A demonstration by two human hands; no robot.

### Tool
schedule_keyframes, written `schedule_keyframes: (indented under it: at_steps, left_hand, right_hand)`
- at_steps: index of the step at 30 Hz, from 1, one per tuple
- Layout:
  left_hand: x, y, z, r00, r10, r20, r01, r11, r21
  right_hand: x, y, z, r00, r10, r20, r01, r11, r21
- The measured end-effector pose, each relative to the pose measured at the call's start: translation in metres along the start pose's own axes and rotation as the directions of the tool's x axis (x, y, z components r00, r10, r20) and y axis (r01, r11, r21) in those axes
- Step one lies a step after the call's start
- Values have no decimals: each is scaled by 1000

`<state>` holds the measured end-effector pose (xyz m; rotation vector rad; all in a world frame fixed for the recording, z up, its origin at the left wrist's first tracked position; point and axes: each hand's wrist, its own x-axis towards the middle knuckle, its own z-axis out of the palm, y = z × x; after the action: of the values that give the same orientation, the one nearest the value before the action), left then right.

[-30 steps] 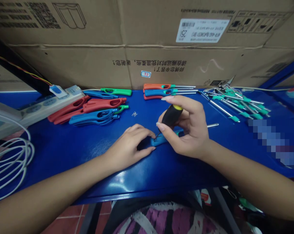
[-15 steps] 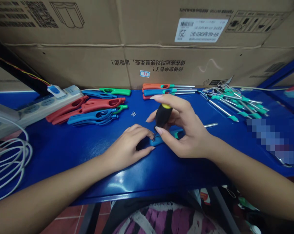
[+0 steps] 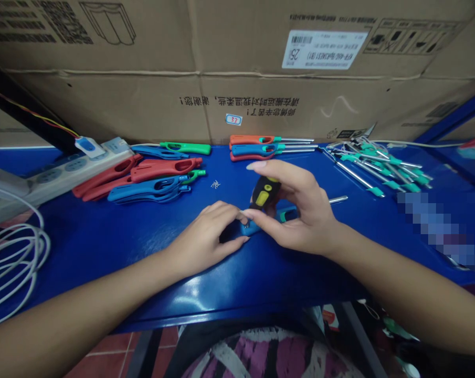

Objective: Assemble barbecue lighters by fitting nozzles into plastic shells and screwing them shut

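A blue lighter (image 3: 285, 216) with a teal trigger and a metal nozzle lies on the blue table (image 3: 123, 236) in front of me. My left hand (image 3: 209, 236) presses down on its handle end, fingers curled over it. My right hand (image 3: 296, 210) pinches a short black and yellow screwdriver (image 3: 264, 193), tilted, with its tip at the lighter's body beside my left fingertips.
Red, blue and green lighter shells (image 3: 143, 176) lie at the left, finished lighters (image 3: 261, 147) at the back, and teal-tipped metal tubes (image 3: 379, 165) at the right. A small screw (image 3: 217, 184) lies loose. A power strip (image 3: 44, 176) and white cable (image 3: 12, 257) sit far left. Cardboard boxes (image 3: 237, 68) stand behind.
The screwdriver has tipped lower and turned in my right hand, showing its yellow side. My left hand has stayed on the lighter.
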<state>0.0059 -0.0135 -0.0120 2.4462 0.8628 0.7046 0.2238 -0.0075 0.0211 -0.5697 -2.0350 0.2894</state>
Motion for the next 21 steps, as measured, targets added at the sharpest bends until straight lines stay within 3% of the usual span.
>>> schedule_keyframes:
  at_steps: [3,9,14,19,21]
  left_hand:
    - [0,-1,1,1000,-1,-2,1,1000,13]
    - [1,0,1,1000,-17,1,17,1000,2]
    - [1,-1,1,1000,13,-12,-13,1000,-6]
    - [0,0,0,999,-36,21,36,999,-7]
    - [1,0,0,999,-37,24,37,999,-8]
  right_hand:
    - [1,-2,-2,997,-80,-6,80,994,-70]
    - [10,-9,-13,989,82,125,-80,997,-19]
    - [11,0,-18,993,-109,45,116,972,-206]
    - [14,-4,-19,993,19,120,1,986,-165]
    - [14,-5,-20,996,-5,91,23,980,-197]
